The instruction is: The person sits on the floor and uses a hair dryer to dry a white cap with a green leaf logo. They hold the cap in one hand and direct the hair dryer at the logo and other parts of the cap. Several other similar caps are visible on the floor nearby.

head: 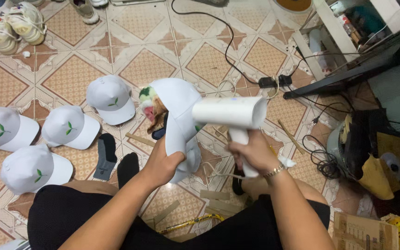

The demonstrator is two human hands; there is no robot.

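Cap [178,99], white, is being held up off the floor [153,60], just above the left hand [163,164], whose fingers are clamping together on the brim. Right hand [251,153] is wrapping closed around the handle of a white hair dryer [230,112], its barrel sitting above that hand and pointing toward the cap. Judgement: the cap is looking light and soft in the crown, stiffer at the brim, so the brim is the firm place to grip. The dryer is looking rigid and smooth, moderately light; its handle is the natural hold. Four more white caps [68,126] are lying on the floor, well left of the left hand.
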